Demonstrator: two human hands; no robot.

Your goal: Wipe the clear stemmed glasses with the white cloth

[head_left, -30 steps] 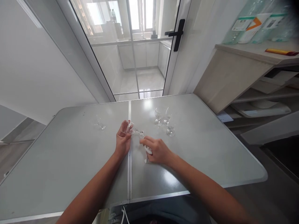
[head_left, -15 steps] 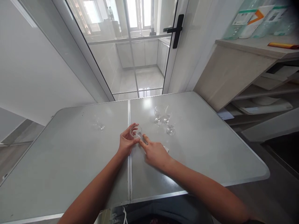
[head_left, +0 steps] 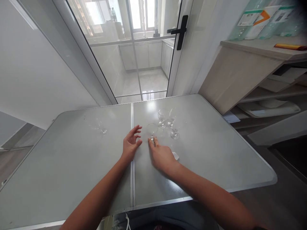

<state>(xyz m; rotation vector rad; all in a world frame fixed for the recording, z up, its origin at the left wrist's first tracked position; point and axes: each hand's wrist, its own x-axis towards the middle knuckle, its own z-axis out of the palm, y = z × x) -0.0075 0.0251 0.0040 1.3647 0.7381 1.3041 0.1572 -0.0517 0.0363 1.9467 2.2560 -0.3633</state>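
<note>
A small clear stemmed glass [head_left: 152, 130] stands upright on the grey table [head_left: 72, 166], just right of its middle seam. My right hand [head_left: 161, 155] pinches the glass low at its stem and foot. A white cloth [head_left: 176, 156] shows from under that hand. My left hand [head_left: 130, 143] hovers to the left of the glass with fingers curled apart and nothing in them. Three more clear glasses [head_left: 168, 121] stand close behind and to the right. One further glass [head_left: 102, 127] stands alone on the left half of the table.
A glass door with a black handle [head_left: 181, 31] is beyond the table's far edge. A wooden shelf unit [head_left: 251, 70] with boxes and plates stands to the right, close to the table's right corner.
My left hand held the glass tilted, then let it go. My right hand has set the glass upright a little farther right, toward the other glasses, and the cloth has slipped under it.
</note>
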